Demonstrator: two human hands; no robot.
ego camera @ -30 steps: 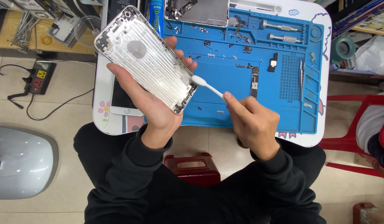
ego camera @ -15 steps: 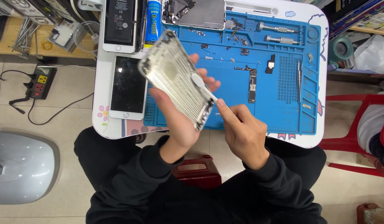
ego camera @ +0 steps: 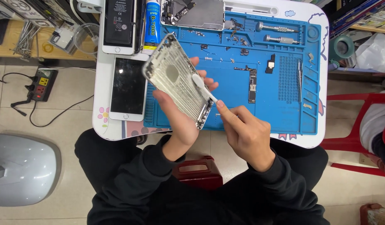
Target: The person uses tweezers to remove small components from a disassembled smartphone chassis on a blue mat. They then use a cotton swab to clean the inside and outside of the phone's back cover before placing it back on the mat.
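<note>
My left hand [ego camera: 182, 118] holds an empty silver phone housing [ego camera: 178, 79], its inner side turned up, over the near left part of a blue work mat [ego camera: 275, 112]. My right hand [ego camera: 244, 131] pinches a white cotton swab [ego camera: 204, 87]. The swab's tip rests on the inside of the housing, near its right edge. Both forearms wear black sleeves.
A white phone screen [ego camera: 128, 87] lies left of the mat on the small white table [ego camera: 101, 125]. A battery [ego camera: 119, 23], a glue tube [ego camera: 153, 23], a metal phone frame [ego camera: 196, 14], a circuit board [ego camera: 252, 85], two screwdrivers [ego camera: 278, 29] and tweezers [ego camera: 300, 81] lie around. A red stool [ego camera: 198, 173] sits below.
My left hand has tilted the housing and brought it right and lower. The swab has gone from beside the housing's lower edge onto its inner face.
</note>
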